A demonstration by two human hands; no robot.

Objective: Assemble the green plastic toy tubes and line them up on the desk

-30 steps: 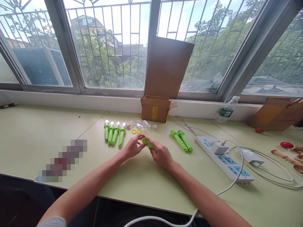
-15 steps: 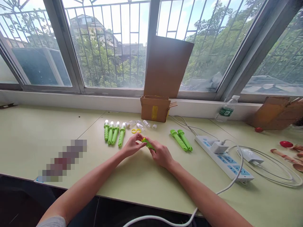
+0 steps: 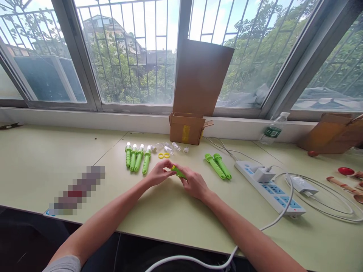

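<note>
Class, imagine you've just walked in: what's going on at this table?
A person's bare right hand holds a short green plastic stick, while the bare left hand has its fingers at the stick's yellow end. Four white-tipped green sticks lie to the left, two green sticks without white tips to the right. Beyond the hands lie two yellow rings and some clear plastic pieces.

I watch through a single head-worn camera, set above the near edge of the desk (image 3: 167, 211), facing forward and tipped down. The left hand (image 3: 159, 174) and right hand (image 3: 195, 183) sit near mid-view, fairly small. My view runs up to the windows (image 3: 136, 75); below the desk, it's probably too dark to read.
</note>
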